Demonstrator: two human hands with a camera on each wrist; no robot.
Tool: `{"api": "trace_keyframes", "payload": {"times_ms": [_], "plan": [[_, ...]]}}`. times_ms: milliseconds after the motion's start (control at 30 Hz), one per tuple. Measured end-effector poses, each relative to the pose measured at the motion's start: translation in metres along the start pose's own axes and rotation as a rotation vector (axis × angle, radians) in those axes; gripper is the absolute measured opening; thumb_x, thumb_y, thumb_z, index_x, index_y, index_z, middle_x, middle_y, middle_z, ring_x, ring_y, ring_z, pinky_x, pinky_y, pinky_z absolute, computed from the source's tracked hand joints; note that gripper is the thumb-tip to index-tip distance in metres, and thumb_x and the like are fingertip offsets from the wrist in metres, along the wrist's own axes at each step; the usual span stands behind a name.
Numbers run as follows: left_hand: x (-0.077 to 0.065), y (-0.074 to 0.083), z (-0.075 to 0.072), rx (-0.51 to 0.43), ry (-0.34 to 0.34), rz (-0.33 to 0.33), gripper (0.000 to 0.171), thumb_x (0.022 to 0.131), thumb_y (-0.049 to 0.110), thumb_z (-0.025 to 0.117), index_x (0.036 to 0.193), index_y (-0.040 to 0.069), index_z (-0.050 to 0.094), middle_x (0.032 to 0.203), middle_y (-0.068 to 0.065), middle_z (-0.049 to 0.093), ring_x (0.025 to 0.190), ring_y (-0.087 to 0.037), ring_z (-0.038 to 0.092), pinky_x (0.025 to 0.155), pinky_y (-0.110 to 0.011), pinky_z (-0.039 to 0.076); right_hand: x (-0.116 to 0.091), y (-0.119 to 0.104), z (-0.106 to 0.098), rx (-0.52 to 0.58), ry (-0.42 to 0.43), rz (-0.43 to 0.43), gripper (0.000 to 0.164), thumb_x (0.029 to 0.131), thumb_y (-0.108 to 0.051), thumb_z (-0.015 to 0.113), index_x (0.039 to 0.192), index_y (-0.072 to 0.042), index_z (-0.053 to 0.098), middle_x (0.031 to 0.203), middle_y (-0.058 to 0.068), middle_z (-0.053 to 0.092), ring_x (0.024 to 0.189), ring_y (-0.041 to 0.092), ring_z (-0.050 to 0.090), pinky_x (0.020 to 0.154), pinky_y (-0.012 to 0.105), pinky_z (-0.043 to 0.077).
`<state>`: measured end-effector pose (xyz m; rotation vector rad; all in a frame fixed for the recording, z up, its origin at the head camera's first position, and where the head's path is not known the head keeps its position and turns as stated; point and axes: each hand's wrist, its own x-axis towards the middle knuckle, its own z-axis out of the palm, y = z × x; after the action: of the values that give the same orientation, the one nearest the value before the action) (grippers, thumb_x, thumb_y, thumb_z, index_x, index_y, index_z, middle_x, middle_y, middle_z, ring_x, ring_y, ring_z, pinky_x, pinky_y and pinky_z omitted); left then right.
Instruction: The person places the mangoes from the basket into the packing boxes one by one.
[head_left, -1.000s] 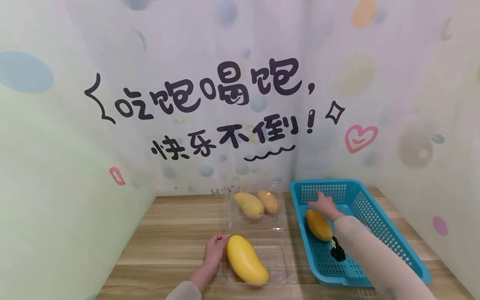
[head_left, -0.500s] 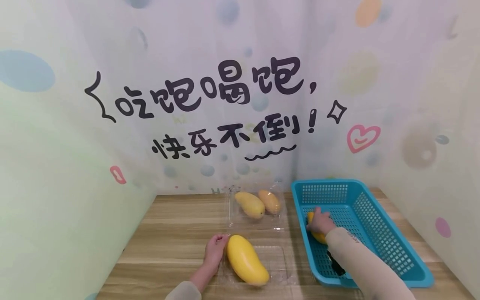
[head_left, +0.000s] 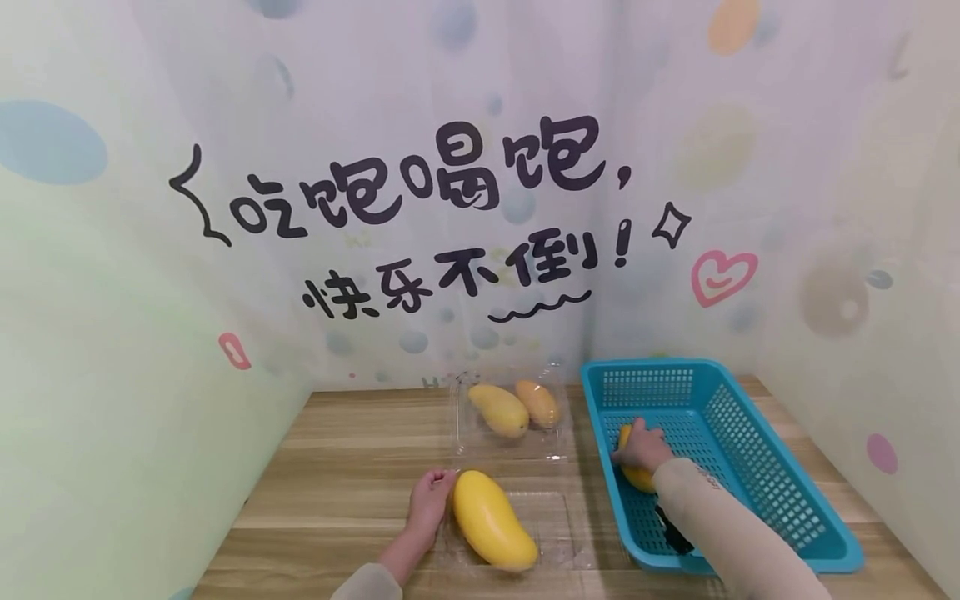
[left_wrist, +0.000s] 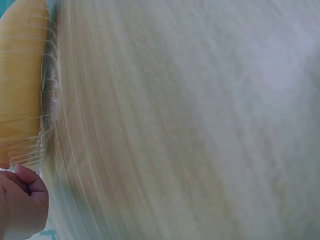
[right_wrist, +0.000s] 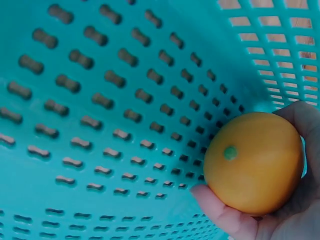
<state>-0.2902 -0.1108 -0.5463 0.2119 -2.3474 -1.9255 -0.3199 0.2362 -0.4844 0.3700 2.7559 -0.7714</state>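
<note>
In the head view my left hand [head_left: 429,500] pinches the left edge of a clear plastic box [head_left: 561,533]. A large yellow mango [head_left: 491,521] lies in that box, close to my fingers. The left wrist view shows my thumb and fingers at the box's ribbed wall [left_wrist: 30,152]. Inside the blue basket [head_left: 787,454], my right hand [head_left: 647,446] grips an orange-yellow mango [right_wrist: 255,165]. Thumb and fingers lie on opposite sides of it, and in the head view my hand covers much of it. The mango is near the basket's left wall.
Behind the box, two smaller mangoes [head_left: 501,412] sit in another clear plastic tray or lid [head_left: 510,448]. A flat black thing [head_left: 673,533] lies in the basket, partly under my right sleeve. The wooden table [head_left: 352,450] meets a printed curtain [head_left: 390,350] at the back.
My right hand has come down from above the basket's back part onto the mango and taken hold of it. My left hand stays at the box edge.
</note>
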Motion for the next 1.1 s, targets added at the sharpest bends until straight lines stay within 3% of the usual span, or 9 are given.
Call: {"api": "trace_keyframes", "payload": {"times_ms": [667, 933, 1100], "plan": [[0.0, 0.003, 0.002, -0.009, -0.011, -0.004, 0.029, 0.089, 0.02, 0.057, 0.098, -0.007, 0.058, 0.081, -0.005, 0.057, 0.066, -0.011, 0.047, 0.057, -0.024, 0.042, -0.002, 0.012, -0.003, 0.04, 0.011, -0.031, 0.08, 0.078, -0.031, 0.063, 0.131, 0.006, 0.015, 0.096, 0.031, 0.038, 0.079, 0.035, 0.045, 0.065, 0.045, 0.043], [0.001, 0.0, 0.002, -0.027, -0.012, 0.003, 0.028, 0.089, 0.019, 0.058, 0.097, -0.008, 0.058, 0.078, -0.002, 0.057, 0.058, -0.008, 0.044, 0.051, -0.021, 0.039, -0.002, 0.025, -0.019, 0.097, -0.033, -0.079, 0.068, 0.079, -0.03, 0.062, 0.121, 0.005, 0.021, 0.087, 0.024, 0.044, 0.074, 0.031, 0.047, 0.057, 0.036, 0.041], [0.002, -0.002, -0.001, -0.03, -0.023, 0.0, 0.028, 0.089, 0.019, 0.057, 0.098, -0.008, 0.057, 0.075, 0.001, 0.056, 0.053, -0.007, 0.042, 0.046, -0.021, 0.037, -0.002, 0.022, -0.041, 0.205, -0.065, -0.085, 0.077, 0.08, -0.03, 0.06, 0.131, 0.003, 0.012, 0.094, 0.024, 0.044, 0.075, 0.031, 0.049, 0.054, 0.035, 0.044]]}}
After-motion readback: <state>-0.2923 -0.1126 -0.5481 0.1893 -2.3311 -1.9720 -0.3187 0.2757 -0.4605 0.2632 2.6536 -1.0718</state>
